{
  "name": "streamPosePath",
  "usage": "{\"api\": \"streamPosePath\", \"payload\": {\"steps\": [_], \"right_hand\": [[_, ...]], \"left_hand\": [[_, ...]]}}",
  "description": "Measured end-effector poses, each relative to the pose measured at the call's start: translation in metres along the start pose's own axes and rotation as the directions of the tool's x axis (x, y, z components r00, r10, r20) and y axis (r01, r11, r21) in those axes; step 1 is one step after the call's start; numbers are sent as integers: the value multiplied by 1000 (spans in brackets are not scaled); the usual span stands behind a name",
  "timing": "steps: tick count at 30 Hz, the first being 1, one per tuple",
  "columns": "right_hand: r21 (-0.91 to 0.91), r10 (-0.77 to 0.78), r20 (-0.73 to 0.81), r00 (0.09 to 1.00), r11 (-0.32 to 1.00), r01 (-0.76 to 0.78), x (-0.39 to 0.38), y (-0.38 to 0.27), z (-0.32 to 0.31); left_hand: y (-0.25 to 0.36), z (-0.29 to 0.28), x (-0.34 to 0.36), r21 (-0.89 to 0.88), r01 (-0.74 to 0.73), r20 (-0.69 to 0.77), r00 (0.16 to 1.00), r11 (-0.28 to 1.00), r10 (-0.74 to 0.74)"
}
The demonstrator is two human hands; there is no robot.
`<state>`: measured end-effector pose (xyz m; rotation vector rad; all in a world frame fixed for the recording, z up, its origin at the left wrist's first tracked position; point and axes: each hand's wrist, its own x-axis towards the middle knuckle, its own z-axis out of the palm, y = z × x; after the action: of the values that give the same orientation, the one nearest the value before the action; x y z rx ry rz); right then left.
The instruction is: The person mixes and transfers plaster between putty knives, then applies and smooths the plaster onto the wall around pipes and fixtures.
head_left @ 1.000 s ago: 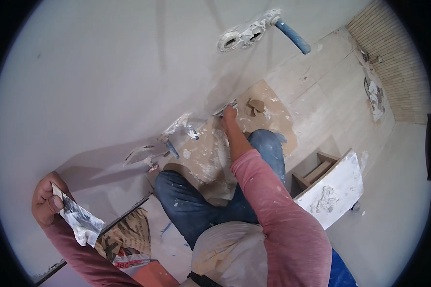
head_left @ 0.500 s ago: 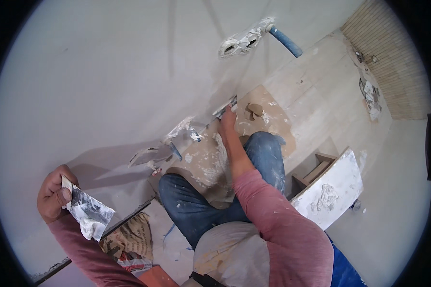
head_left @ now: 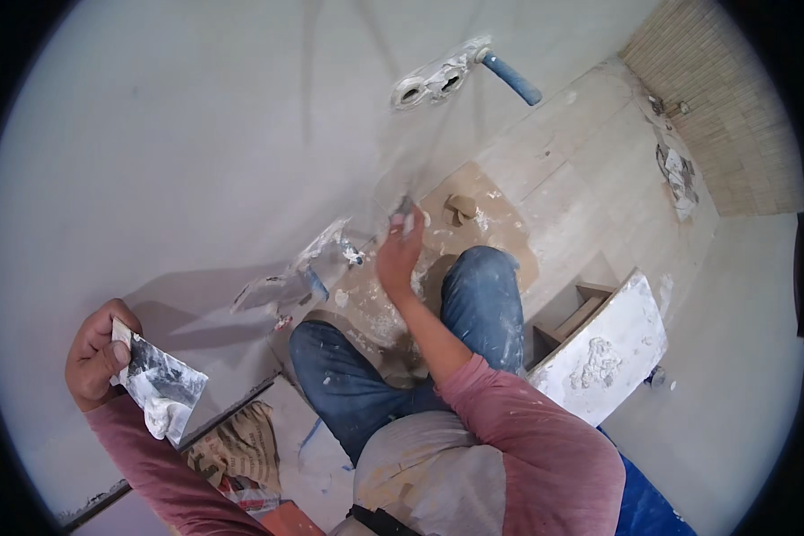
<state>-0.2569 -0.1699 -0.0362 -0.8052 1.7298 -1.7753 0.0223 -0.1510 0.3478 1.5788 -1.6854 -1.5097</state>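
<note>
At the lower left, my left hand (head_left: 96, 353) is closed around a wide putty knife (head_left: 170, 375). The metal blade is smeared white and carries a lump of wet plaster (head_left: 161, 417) near its corner. Toward the middle, my right hand (head_left: 398, 255) grips a second putty knife (head_left: 404, 210), partly blurred and partly hidden by the fingers, at the base of the light grey wall (head_left: 232, 152). Left of that hand, a blue pipe stub (head_left: 314, 282) sticks out of the wall among patches of white plaster (head_left: 329, 239).
Higher up, another blue pipe stub (head_left: 511, 79) juts out beside plastered round holes (head_left: 429, 85). Stained brown cardboard (head_left: 496, 237) covers the floor before my knees. To the right, a white board (head_left: 616, 357) bearing plaster leans by a wooden frame (head_left: 581, 320). A crumpled sack (head_left: 246, 447) lies lower left.
My right hand has moved left and slightly down along the wall with its putty knife. My left hand holds its loaded knife almost in place. The view has shifted slightly.
</note>
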Motion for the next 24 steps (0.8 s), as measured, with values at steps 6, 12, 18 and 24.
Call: {"api": "streamPosePath", "payload": {"steps": [6, 12, 18, 24], "right_hand": [[264, 619, -158, 770, 778, -571, 44, 213, 0], [273, 746, -50, 664, 650, -710, 34, 239, 35], [242, 829, -77, 554, 554, -796, 53, 276, 52], [423, 904, 166, 395, 296, -856, 52, 241, 37]], "left_hand": [[1, 3, 13, 80, -96, -18, 995, 992, 98], [-10, -4, -6, 9, 23, -104, 994, 1000, -22], [2, -1, -6, -5, 21, -100, 995, 1000, -22], [-9, 3, -1, 5, -27, -80, 996, 1000, 28]]}}
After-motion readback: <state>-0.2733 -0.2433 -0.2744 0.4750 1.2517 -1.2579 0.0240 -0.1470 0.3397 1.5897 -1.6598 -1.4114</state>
